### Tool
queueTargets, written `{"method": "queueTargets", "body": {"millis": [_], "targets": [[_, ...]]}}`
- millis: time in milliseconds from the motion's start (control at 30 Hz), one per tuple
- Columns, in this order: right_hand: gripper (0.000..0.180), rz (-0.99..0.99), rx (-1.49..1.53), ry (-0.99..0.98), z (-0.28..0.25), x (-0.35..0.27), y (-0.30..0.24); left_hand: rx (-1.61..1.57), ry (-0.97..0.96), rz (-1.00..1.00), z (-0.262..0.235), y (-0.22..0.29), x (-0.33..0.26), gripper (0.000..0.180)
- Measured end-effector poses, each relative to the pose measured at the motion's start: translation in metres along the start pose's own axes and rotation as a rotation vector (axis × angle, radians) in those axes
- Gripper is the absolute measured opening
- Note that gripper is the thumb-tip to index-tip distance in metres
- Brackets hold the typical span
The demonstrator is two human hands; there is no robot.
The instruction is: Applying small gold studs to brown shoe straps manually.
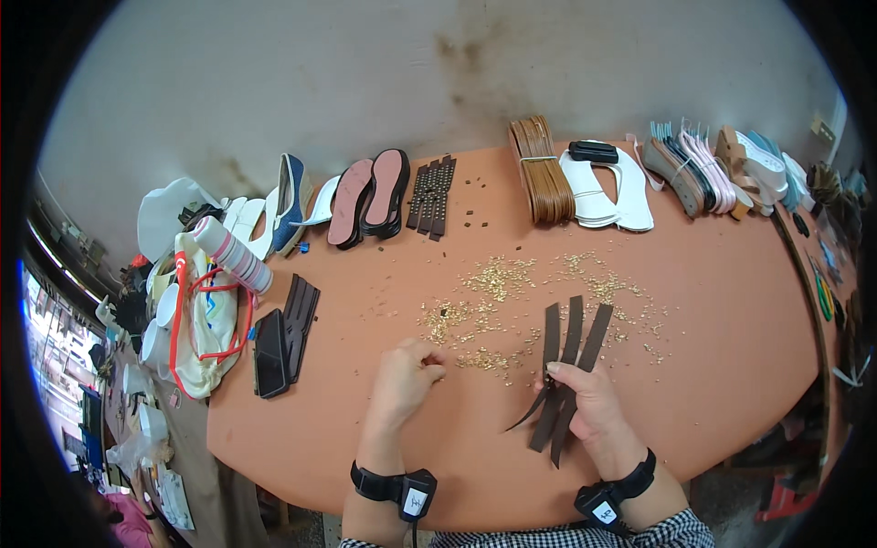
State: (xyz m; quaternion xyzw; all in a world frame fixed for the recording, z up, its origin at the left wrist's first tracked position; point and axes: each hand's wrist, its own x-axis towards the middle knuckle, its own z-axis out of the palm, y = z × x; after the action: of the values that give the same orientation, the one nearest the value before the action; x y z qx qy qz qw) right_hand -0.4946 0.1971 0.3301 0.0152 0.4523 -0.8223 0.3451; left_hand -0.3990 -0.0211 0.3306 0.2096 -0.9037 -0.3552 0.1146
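Note:
My right hand [589, 395] grips several dark brown strips [571, 342], which look like shoe straps. They fan out above and below my thumb, and one thin end hangs off to the left. To the left of them, my left hand [408, 376] is closed with thumb and fingertips together. Whatever is in that pinch, if anything, is too small to make out. Just beyond both hands lie loose small gold studs [498, 279], scattered in patches. Farther back rests a row of dark strips set with studs [431, 196].
A black phone [271, 354] lies by dark straps [300, 310] at left, near a white bag [206, 342] and striped bottle [231, 253]. Along the wall stand pink-topped soles [385, 192], a blue shoe [290, 203], a brown strap bundle [544, 178], white soles [630, 196] and shoe parts [703, 173].

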Motion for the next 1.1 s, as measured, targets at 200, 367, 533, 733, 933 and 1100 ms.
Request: {"method": "queueTargets", "body": {"millis": [200,367,533,733,933,1100], "targets": [[0.013,-0.025,0.024,0.012,0.002,-0.003,-0.003,0.071,-0.066,0.066,0.008,0.004,0.001,0.013],[0.014,0.003,0.04,0.017,-0.002,-0.003,0.0,0.203,-0.05,0.106,0.016,0.008,0.005,0.01],[0.007,0.028,0.068,0.035,0.002,-0.004,0.0,0.283,-0.005,0.155,0.022,0.014,0.006,0.01],[0.009,0.031,0.056,-0.002,-0.002,-0.001,0.003,0.1,0.07,0.074,0.023,0.01,0.004,0.009],[0.011,0.042,0.018,0.003,-0.003,-0.001,0.006,-0.211,0.096,-0.094,0.022,0.007,0.002,0.004],[0.014,0.075,-0.014,0.004,0.001,-0.004,0.004,-0.601,0.014,-0.177,0.023,0.01,0.001,0.005]]}}
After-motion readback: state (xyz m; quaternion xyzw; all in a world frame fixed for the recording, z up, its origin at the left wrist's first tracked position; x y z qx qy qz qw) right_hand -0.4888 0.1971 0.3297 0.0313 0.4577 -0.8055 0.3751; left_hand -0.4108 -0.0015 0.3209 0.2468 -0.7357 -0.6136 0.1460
